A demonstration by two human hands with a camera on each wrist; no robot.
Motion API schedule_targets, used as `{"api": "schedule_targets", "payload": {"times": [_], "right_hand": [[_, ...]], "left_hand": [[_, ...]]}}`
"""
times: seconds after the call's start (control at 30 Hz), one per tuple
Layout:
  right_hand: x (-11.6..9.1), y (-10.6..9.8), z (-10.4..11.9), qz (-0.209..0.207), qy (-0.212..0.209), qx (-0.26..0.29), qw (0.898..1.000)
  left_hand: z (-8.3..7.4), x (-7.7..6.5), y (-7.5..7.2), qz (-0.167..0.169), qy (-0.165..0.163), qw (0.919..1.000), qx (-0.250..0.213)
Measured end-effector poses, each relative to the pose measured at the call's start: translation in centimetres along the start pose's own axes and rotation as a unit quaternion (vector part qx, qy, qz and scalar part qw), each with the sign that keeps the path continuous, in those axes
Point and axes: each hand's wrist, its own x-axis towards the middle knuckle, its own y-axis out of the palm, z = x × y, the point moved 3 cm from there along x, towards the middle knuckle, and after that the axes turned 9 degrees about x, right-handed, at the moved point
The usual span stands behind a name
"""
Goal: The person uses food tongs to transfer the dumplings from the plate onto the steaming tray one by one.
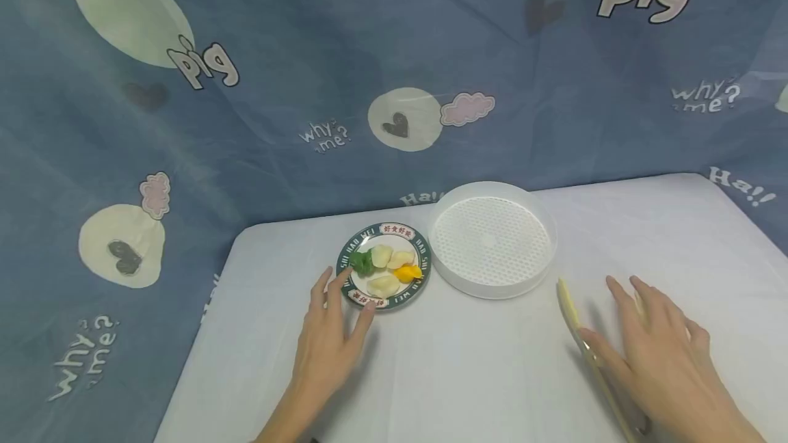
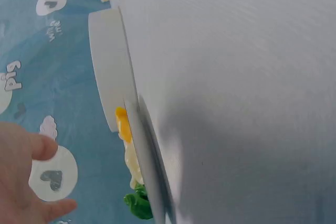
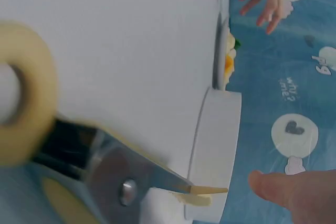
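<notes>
My left hand (image 1: pixel 329 340) hovers at the near left edge of a small plate (image 1: pixel 345 279) with a green lettered rim, fingers spread and holding nothing. On the plate lie several pale dumpling-shaped pieces (image 1: pixel 383 286), a yellow piece (image 1: pixel 408 273) and a green piece (image 1: pixel 362 263). My right hand (image 1: pixel 665 347) is over the right side of the table, its fingers loosely bent above a scissor-like tool (image 1: pixel 572 310) with pale yellow tips. In the right wrist view, the tool's yellow ring handle (image 3: pixel 39 93) and metal rivet (image 3: pixel 127 191) appear, with the thumb (image 3: pixel 278 188) apart from them.
A round white tray (image 1: pixel 492 290) with a perforated bottom stands right beside the plate, near the table's back edge. White cloth (image 1: pixel 474 374) covers the table. Behind it hangs a blue printed curtain (image 1: pixel 277 122).
</notes>
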Motion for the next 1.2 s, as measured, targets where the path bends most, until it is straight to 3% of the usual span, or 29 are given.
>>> {"api": "schedule_targets", "payload": {"times": [0.3,0.4,0.5,0.57,0.67,0.8,0.93,1.1,1.2], "right_hand": [[-2.2,0.2,-1.4,0.017,0.061,-0.005,0.998],[-3.0,0.6,-2.1,0.028,0.09,-0.006,0.995],[-3.6,1.2,-2.7,0.063,0.141,-0.026,0.988],[-4.0,1.5,-3.2,0.088,0.175,-0.038,0.98],[-4.8,2.0,-3.8,0.095,0.19,-0.04,0.976],[-5.8,2.4,-4.5,0.088,0.199,-0.035,0.975],[-6.2,2.7,-4.8,0.126,0.232,-0.043,0.963],[-6.2,3.0,-4.3,0.167,0.26,-0.055,0.949],[-6.1,2.9,-4.1,0.178,0.248,-0.044,0.951]], "left_hand": [[1.1,0.4,0.2,0.036,-0.055,0.991,-0.117],[1.4,0.5,0.3,0.039,-0.08,0.9847,-0.149],[1.6,0.6,0.5,0.05,-0.117,0.9744,-0.186],[1.8,0.7,0.5,0.066,-0.14,0.9647,-0.213],[2.0,1.0,0.7,0.095,-0.167,0.9433,-0.271],[2.3,1.3,1.2,0.118,-0.2,0.9035,-0.36],[2.6,1.5,1.5,0.123,-0.224,0.8705,-0.421],[2.7,1.5,1.9,0.132,-0.231,0.8553,-0.445],[2.7,1.6,2.0,0.137,-0.231,0.8521,-0.449]]}}
